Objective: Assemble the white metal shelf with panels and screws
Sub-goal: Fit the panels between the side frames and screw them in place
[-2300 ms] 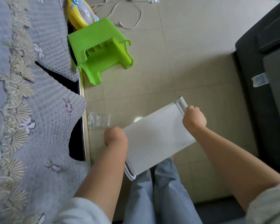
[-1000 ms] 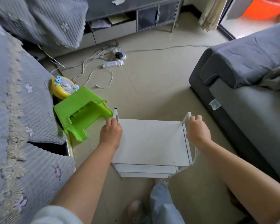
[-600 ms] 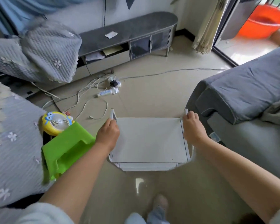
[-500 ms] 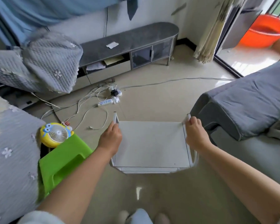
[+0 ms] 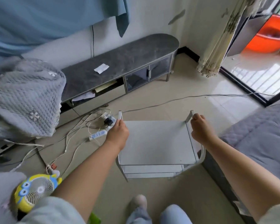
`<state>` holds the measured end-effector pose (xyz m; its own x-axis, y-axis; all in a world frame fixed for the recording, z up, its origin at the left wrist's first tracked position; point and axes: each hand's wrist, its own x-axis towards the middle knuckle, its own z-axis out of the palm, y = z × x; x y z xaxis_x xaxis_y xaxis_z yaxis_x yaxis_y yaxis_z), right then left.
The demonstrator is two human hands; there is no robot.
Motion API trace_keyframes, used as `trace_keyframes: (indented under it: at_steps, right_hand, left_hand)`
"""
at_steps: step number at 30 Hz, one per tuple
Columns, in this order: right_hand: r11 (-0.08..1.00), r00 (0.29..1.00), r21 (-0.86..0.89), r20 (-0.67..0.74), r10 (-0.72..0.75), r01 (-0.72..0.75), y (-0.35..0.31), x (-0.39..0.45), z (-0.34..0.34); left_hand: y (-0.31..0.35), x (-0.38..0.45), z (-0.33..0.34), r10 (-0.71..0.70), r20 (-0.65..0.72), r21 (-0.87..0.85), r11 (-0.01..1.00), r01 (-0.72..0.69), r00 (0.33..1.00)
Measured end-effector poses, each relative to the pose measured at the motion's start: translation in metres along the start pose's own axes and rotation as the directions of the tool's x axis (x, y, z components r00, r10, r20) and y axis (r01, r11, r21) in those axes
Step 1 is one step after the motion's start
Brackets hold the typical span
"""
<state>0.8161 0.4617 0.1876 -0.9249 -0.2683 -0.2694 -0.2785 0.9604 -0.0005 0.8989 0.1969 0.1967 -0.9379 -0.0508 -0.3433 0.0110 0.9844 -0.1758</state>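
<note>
The white shelf [image 5: 157, 143] stands upright on the floor [image 5: 176, 196], in the middle of the view, with its flat top panel facing up and two lower panels showing under it at 6 o'clock. The left hand [image 5: 118, 133] grips the side rail at the shelf's 9 o'clock edge. The right hand [image 5: 200, 128] grips the side rail at its 3 o'clock edge. The hands are well apart, one on each side. At 10 o'clock from the shelf lie white cables and a power strip [image 5: 98, 135]. A grey sofa [image 5: 257, 143] is just beside it at 3 o'clock. A yellow fan [image 5: 34, 191] sits at 8 o'clock.
</note>
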Motion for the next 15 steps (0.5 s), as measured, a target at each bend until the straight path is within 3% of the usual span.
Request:
trace_keyframes:
  at_steps: [7, 11, 15]
  right_hand:
    - [0.990, 0.999, 0.134, -0.004, 0.047, -0.046, 0.040, 0.175, -0.049]
    - [0.970, 0.998, 0.237, -0.020, 0.053, -0.047, 0.086, 0.279, -0.067]
    - [0.955, 0.997, 0.291, -0.029, 0.072, -0.060, 0.136, 0.375, -0.091]
  left_hand:
    - [-0.015, 0.177, -0.064, -0.005, -0.013, -0.042, 0.999, 0.005, 1.000]
    - [-0.004, 0.278, -0.096, -0.079, -0.051, -0.113, 0.991, 0.072, 0.996]
    - [0.013, 0.378, -0.135, -0.064, -0.052, -0.088, 0.994, 0.059, 0.997]
